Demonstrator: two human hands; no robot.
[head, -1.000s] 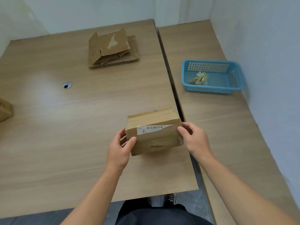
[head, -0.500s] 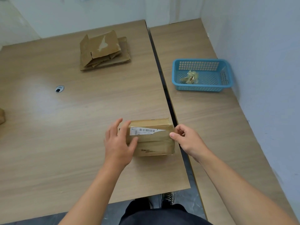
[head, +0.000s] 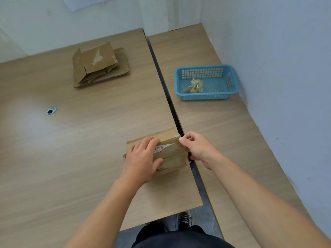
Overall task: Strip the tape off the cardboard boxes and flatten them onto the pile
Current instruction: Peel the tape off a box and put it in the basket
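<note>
Two wood-grain laminate desks (head: 80, 140) side by side, dark gap between. Round metal cable grommet (head: 51, 110) in left desk, toward left edge. Blue perforated plastic basket (head: 206, 96) on right desk, near right edge by pale wall (head: 277, 51). Black-and-white sneaker (head: 184, 219) on grey floor below near edge.
</note>
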